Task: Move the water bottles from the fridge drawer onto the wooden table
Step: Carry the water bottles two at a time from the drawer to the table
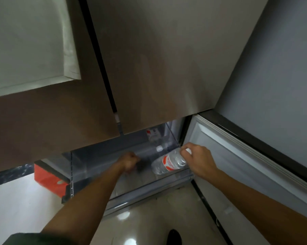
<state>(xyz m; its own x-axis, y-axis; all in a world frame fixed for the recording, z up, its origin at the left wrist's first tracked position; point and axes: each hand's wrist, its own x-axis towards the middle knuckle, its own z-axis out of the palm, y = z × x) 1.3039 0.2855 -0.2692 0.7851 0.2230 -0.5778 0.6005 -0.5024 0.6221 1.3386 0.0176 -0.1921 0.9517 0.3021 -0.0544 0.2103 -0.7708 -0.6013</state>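
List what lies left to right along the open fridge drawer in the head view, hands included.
Orange box → left hand, closed in a fist inside the drawer → water bottle → right hand gripping its cap end → open fridge door.

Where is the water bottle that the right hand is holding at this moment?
In the head view, the water bottle lies tilted at the right end of the open fridge drawer, its cap end gripped by the right hand.

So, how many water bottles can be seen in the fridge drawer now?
2. One bottle lies at the front right, its cap end held by the right hand. Another lies behind it. More may be hidden under the doors.
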